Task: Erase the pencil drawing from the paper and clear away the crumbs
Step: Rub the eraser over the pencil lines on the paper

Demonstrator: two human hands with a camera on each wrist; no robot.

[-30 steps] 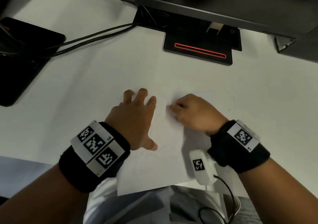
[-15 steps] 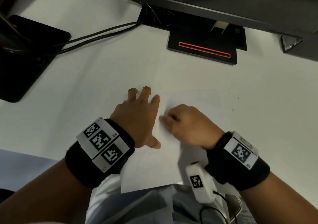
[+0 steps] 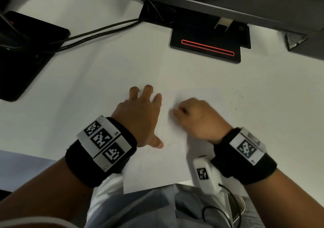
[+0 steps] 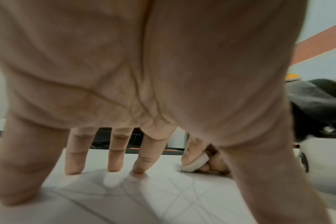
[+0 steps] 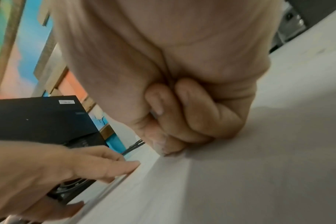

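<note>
A white sheet of paper [image 3: 168, 166] lies at the near edge of the white desk, with faint pencil lines [image 4: 192, 195] across it. My left hand [image 3: 140, 112] presses on the paper's left part with straight, spread fingers [image 4: 113, 157]. My right hand [image 3: 192, 117] is curled just to its right and pinches a small white eraser [image 4: 197, 163], whose lower end touches the paper. In the right wrist view the eraser [image 5: 160, 145] shows only as a pale tip under the thumb. A few dark crumbs [image 3: 236, 107] lie on the desk right of the sheet.
A black monitor base with a red outlined slot [image 3: 206, 47] stands behind the paper. Black cables [image 3: 98, 33] run left to a black device [image 3: 22, 52]. A white tagged wrist camera with its cord [image 3: 206, 175] hangs at the desk's near edge by my right wrist.
My right hand with the eraser shifted left towards the left hand, then back slightly right and farther. The left hand has kept its place on the paper.
</note>
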